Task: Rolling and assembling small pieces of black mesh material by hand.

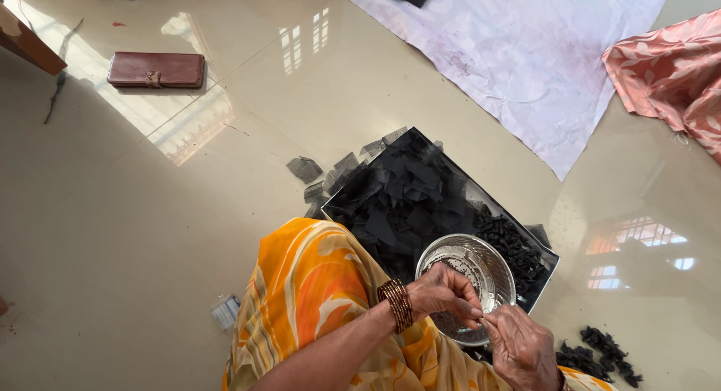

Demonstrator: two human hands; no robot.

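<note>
- Fingertips of the left hand (444,292) and right hand (522,350) pinch together over a steel bowl (481,267); whatever sits between them is too small to tell
- Bowl shiny, perforated, resting on a black tray (432,147)
- Tray heaped with black fabric squares (398,199) and dark twisted pieces (511,248); more twists (601,353) lie on the floor beside the right hand

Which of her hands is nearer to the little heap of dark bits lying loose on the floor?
Right. The right hand is just beside the loose heap on the floor, while the left hand is farther away, over the steel bowl.
</note>
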